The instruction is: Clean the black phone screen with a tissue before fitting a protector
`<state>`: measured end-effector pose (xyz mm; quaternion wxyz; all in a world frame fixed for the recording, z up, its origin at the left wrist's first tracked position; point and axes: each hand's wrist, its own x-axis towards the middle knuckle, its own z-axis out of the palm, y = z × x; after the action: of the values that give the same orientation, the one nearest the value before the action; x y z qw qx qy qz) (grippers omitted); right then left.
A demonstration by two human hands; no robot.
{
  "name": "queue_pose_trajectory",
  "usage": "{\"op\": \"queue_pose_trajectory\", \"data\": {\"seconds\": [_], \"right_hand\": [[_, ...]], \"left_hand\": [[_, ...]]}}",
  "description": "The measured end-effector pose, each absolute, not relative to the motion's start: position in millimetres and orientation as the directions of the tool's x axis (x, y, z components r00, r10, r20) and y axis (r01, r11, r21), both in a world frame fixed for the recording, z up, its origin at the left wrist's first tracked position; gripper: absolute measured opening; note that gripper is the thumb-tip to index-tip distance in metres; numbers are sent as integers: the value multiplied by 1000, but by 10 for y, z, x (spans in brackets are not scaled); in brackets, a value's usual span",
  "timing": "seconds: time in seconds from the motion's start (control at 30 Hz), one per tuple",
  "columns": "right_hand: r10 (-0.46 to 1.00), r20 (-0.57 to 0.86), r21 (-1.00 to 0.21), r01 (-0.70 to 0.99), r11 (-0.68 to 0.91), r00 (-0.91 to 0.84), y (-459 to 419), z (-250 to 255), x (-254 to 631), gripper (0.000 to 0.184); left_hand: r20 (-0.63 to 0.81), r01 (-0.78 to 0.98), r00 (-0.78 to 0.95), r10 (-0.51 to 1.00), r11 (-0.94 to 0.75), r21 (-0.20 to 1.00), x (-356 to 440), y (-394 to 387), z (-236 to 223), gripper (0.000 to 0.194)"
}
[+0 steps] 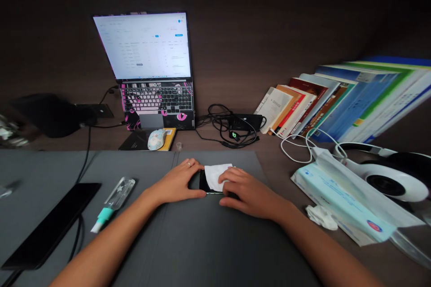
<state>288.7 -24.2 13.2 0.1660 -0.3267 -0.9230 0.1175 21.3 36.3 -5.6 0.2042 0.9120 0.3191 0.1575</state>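
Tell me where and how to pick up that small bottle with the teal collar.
Take the bottle by its clear body, coming from above with the left hand, thumb and fingers across its two long sides. It lies flat on the grey mat, collar end toward the person, so the long sides look easiest to pinch.

An open laptop (151, 74) with a bright screen stands at the back. A pale mouse (156, 139) sits just in front. Beside the laptop, black cords lie tangled around a black box (245, 122). Books (340, 98) lean to the right, near white and black headphones (387, 181).
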Motion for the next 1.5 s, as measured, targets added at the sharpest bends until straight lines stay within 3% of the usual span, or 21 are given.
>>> {"op": "queue_pose_trajectory", "data": {"seconds": [0.5,0.73,1.07,1.27,1.5], "right_hand": [[690,222,-262,640,722,-689,-230,139,2900,34],[692,236,-331,613,717,-682,-231,129,2887,32],[685,241,-279,627,727,-687,-225,123,2884,33],[634,225,-328,555,764,-740,-250,110,2867,34],[683,232,-355,594,722,-692,-241,110,2870,41]], "left_hand": [[152,525,743,652,-709,472,209,367,-66,56],[152,519,750,643,-716,468,214,374,-63,55],[166,517,740,651,-710,479,213,362,-63,55],[155,520,744,650,-709,476,205,375,-85,58],[171,519,743,648,-717,465,202,376,-87,57]]}}
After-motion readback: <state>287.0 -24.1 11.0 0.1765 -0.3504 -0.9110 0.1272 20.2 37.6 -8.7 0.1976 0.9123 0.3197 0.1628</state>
